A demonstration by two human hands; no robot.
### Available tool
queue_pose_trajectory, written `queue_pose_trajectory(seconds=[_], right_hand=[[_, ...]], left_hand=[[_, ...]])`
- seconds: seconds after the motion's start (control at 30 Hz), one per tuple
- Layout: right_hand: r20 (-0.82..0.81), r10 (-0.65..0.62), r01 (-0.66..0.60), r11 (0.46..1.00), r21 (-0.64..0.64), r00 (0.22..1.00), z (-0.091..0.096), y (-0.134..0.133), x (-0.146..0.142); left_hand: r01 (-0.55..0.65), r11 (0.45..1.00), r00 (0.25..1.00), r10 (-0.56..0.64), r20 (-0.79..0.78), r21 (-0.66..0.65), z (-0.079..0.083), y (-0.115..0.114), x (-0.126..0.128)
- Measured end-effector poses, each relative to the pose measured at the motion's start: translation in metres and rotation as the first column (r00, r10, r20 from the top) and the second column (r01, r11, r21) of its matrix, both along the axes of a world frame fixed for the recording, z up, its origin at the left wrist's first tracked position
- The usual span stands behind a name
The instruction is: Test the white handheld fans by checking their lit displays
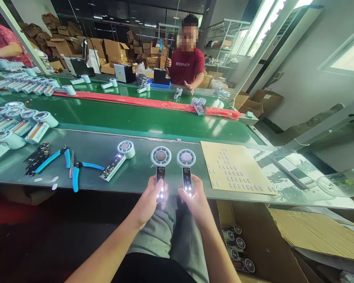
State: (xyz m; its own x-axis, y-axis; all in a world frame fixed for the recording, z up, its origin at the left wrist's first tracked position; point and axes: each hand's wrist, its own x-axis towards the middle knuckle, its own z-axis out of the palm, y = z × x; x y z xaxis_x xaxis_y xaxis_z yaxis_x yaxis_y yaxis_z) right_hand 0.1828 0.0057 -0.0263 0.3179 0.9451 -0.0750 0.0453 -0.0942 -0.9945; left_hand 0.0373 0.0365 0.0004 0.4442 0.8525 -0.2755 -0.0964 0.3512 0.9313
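My left hand (pixel 150 201) grips the handle of a handheld fan (pixel 161 156) whose round, spoked head faces up at the bench edge. Beside it, my right hand (pixel 197 199) is closed around a second handheld fan (pixel 186 158). Both handles have bare dark circuit boards with white lights glowing near my thumbs. A third fan (pixel 126 147) lies to the left with its board exposed and a small light on. To the right is a tan sheet (pixel 238 169) bearing rows of small pale oval stickers.
Blue-handled pliers (pixel 76 177) and dark circuit boards (pixel 37 158) lie on the bench at left, near many grouped fans (pixel 16 122). A green conveyor (pixel 120 114) with a red strip (pixel 129 100) runs behind. Across it sits a co-worker (pixel 187 65). A carton (pixel 253 236) below right holds several fans.
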Motion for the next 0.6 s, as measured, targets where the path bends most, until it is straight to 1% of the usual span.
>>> queue_pose_trajectory(seconds=[0.1, 0.17, 0.2, 0.23, 0.3, 0.37, 0.4, 0.47, 0.5, 0.53, 0.57, 0.6], right_hand=[[0.176, -0.013, 0.016, 1.000, -0.014, 0.984, -0.005, 0.020, 0.012], [0.251, -0.046, 0.053, 0.998, -0.021, 0.967, -0.008, 0.034, 0.017], [0.294, -0.063, 0.072, 0.997, -0.020, 0.954, -0.008, 0.040, 0.018], [0.337, -0.081, 0.090, 0.996, -0.011, 0.938, -0.009, 0.045, 0.019], [0.417, -0.121, 0.118, 0.993, 0.032, 0.901, -0.010, 0.054, 0.022], [0.469, -0.151, 0.129, 0.988, 0.079, 0.870, -0.012, 0.057, 0.024], [0.480, -0.162, 0.132, 0.987, 0.096, 0.862, -0.013, 0.057, 0.025], [0.481, -0.173, 0.130, 0.984, 0.122, 0.859, -0.015, 0.052, 0.025], [0.489, -0.165, 0.114, 0.984, 0.134, 0.857, -0.015, 0.049, 0.024], [0.514, -0.146, 0.089, 0.987, 0.135, 0.845, -0.015, 0.045, 0.022], [0.557, -0.118, 0.058, 0.991, 0.124, 0.822, -0.015, 0.042, 0.020], [0.612, -0.086, 0.027, 0.994, 0.104, 0.786, -0.016, 0.040, 0.016]], left_hand=[[0.076, 0.997, 0.990, -0.072, -0.121, 0.029, 0.001, 0.020, 0.002], [0.130, 0.988, 0.960, -0.105, -0.258, 0.079, -0.002, 0.036, 0.002], [0.148, 0.982, 0.933, -0.099, -0.345, 0.117, -0.004, 0.044, 0.003], [0.161, 0.973, 0.898, -0.075, -0.435, 0.165, -0.005, 0.052, 0.003], [0.177, 0.944, 0.811, 0.020, -0.585, 0.278, -0.006, 0.064, 0.004], [0.199, 0.896, 0.738, 0.130, -0.663, 0.397, -0.005, 0.068, 0.005], [0.213, 0.864, 0.717, 0.180, -0.674, 0.457, -0.004, 0.067, 0.004], [0.229, 0.792, 0.706, 0.265, -0.657, 0.566, -0.004, 0.061, -0.005], [0.219, 0.742, 0.706, 0.328, -0.628, 0.633, -0.005, 0.057, -0.013], [0.193, 0.664, 0.698, 0.424, -0.577, 0.722, -0.007, 0.052, -0.024], [0.157, 0.561, 0.673, 0.542, -0.503, 0.813, -0.011, 0.048, -0.037], [0.125, 0.413, 0.617, 0.680, -0.396, 0.902, -0.015, 0.045, -0.052]])
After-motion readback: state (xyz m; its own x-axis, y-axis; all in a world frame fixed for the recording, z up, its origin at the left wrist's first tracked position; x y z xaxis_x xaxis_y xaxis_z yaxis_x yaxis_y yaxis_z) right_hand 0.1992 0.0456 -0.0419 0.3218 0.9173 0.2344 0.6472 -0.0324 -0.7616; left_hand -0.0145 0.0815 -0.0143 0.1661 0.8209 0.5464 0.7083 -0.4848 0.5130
